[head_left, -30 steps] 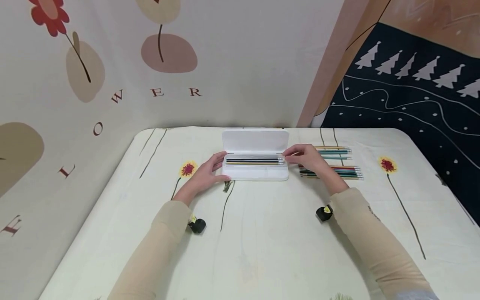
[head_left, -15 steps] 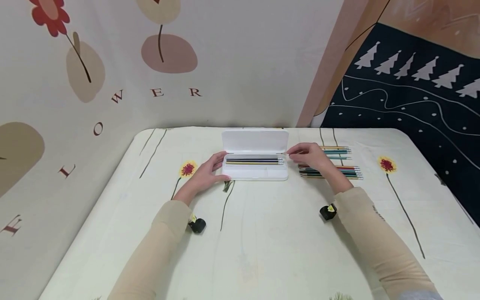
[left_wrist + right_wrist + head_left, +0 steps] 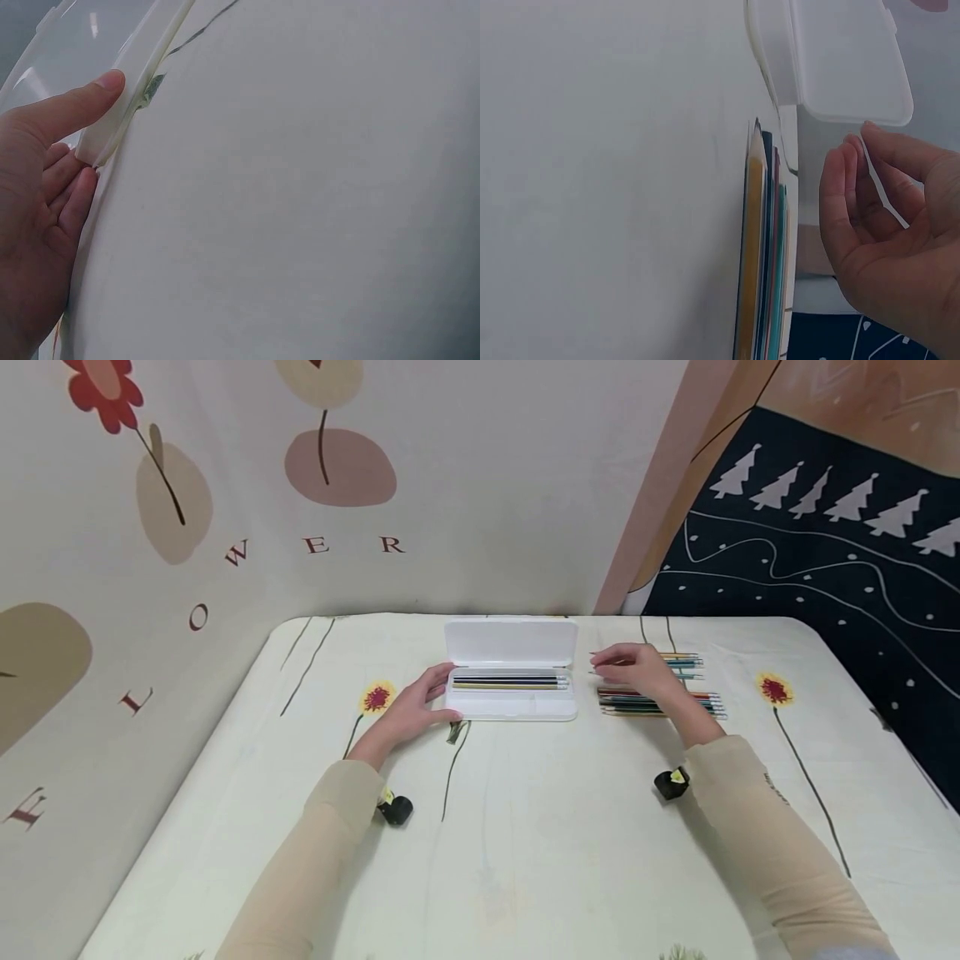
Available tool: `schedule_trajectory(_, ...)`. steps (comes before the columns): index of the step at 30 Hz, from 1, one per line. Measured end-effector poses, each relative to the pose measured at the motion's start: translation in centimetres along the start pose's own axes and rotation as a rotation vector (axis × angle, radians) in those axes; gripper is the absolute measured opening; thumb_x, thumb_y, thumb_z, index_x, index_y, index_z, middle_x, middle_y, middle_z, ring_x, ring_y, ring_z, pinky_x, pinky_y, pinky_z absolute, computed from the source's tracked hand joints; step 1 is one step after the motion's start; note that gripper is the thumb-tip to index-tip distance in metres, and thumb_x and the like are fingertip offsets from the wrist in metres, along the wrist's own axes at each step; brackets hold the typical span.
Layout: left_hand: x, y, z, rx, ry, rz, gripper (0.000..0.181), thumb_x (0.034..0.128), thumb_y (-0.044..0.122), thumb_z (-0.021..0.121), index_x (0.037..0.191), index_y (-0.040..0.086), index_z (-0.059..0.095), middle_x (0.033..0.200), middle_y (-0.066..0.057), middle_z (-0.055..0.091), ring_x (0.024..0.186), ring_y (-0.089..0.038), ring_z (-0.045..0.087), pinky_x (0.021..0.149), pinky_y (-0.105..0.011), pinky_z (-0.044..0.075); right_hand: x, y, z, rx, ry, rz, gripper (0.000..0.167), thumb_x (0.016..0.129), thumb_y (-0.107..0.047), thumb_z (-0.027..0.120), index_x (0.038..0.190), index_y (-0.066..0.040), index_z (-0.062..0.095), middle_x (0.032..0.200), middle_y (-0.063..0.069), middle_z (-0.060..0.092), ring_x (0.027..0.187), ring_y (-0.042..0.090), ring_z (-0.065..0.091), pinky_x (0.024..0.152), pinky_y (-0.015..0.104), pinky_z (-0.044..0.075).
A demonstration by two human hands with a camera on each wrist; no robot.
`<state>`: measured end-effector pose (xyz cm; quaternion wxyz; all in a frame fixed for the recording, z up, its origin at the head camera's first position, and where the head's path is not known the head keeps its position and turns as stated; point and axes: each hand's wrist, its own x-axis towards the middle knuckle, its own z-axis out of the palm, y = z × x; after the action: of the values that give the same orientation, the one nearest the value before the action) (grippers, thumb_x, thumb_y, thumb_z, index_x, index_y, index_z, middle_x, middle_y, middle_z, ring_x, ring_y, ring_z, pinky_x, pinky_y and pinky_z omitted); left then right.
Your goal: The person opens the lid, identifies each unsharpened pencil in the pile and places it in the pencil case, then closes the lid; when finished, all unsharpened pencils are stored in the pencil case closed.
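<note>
A white pencil case [image 3: 517, 707] lies with its lid [image 3: 512, 643] raised at the back of the table. Several pencils [image 3: 510, 683] lie side by side in it, erasers to the right. My left hand [image 3: 408, 708] grips the case's left end; in the left wrist view the thumb lies over the case wall [image 3: 124, 112] and the fingers bend beside it. My right hand [image 3: 643, 672] hovers right of the case, over a back group of pencils [image 3: 684, 663]. Its fingers [image 3: 836, 195] are loosely bent, with nothing visible between them.
In front of the right hand lies a second bundle of pencils [image 3: 663, 703], several side by side. The table has a white flowered cloth [image 3: 540, 827]. Behind stand a printed wall hanging [image 3: 510, 527] and a dark tree-patterned cloth [image 3: 817, 552].
My right hand has moved away from the case's right end, to the right over the back pencils. The left hand stays on the case.
</note>
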<state>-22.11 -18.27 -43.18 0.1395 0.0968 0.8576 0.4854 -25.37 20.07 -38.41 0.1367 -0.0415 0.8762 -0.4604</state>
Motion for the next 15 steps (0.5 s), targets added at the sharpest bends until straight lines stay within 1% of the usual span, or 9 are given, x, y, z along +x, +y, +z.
schedule_trajectory(3,0.0,-0.1,0.0,-0.001,0.001,-0.001,0.090,0.0848,0.024,0.080,0.157,0.022,0.027,0.164,-0.008,0.031,0.149,-0.029,0.036,0.126,-0.042,0.028,-0.2,0.3,-0.5,-0.013,0.009,-0.004,0.033,0.099,-0.023,0.063,0.128,-0.007,0.065,0.137,0.014,0.062,0.107,0.015,0.058,0.082,0.009,0.049)
schedule_trajectory(6,0.0,-0.1,0.0,-0.002,0.004,-0.005,0.090,0.0846,0.024,0.081,0.157,0.023,0.027,0.164,-0.007,0.031,0.149,-0.029,0.036,0.126,-0.041,0.028,-0.4,0.6,-1.1,-0.005,0.018,0.003,0.035,0.098,-0.024,0.063,0.128,-0.006,0.065,0.135,0.014,0.061,0.101,0.010,0.058,0.083,0.011,0.050)
schedule_trajectory(8,0.1,-0.2,0.0,-0.002,0.003,-0.005,0.090,0.0847,0.024,0.081,0.157,0.023,0.027,0.164,-0.007,0.030,0.149,-0.029,0.035,0.126,-0.042,0.028,-0.5,0.8,-1.6,-0.019,0.033,0.009,0.036,0.098,-0.024,0.063,0.129,-0.006,0.064,0.135,0.013,0.060,0.099,0.008,0.056,0.084,0.014,0.048)
schedule_trajectory(10,0.1,-0.2,0.0,-0.005,0.003,-0.006,0.090,0.0845,0.024,0.081,0.157,0.023,0.027,0.164,-0.007,0.030,0.149,-0.029,0.035,0.126,-0.042,0.028,-0.7,0.9,-2.0,-0.022,0.043,0.025,0.036,0.099,-0.024,0.063,0.130,-0.006,0.063,0.134,0.013,0.059,0.097,0.007,0.057,0.085,0.014,0.048)
schedule_trajectory(12,0.1,-0.2,0.1,-0.007,0.004,-0.006,0.090,0.0844,0.024,0.081,0.157,0.023,0.027,0.164,-0.006,0.030,0.149,-0.028,0.035,0.126,-0.042,0.028,-1.0,1.1,-2.4,-0.029,0.055,0.038,0.036,0.099,-0.024,0.062,0.131,-0.006,0.063,0.133,0.012,0.059,0.094,0.004,0.057,0.085,0.013,0.048)
schedule_trajectory(15,0.0,-0.1,0.1,-0.009,0.007,-0.007,0.091,0.0839,0.024,0.081,0.157,0.024,0.027,0.164,-0.006,0.030,0.149,-0.028,0.035,0.126,-0.042,0.028,-1.5,1.5,-3.2,-0.016,0.072,0.053,0.038,0.099,-0.025,0.062,0.131,-0.004,0.062,0.130,0.013,0.060,0.088,-0.002,0.060,0.082,0.008,0.051)
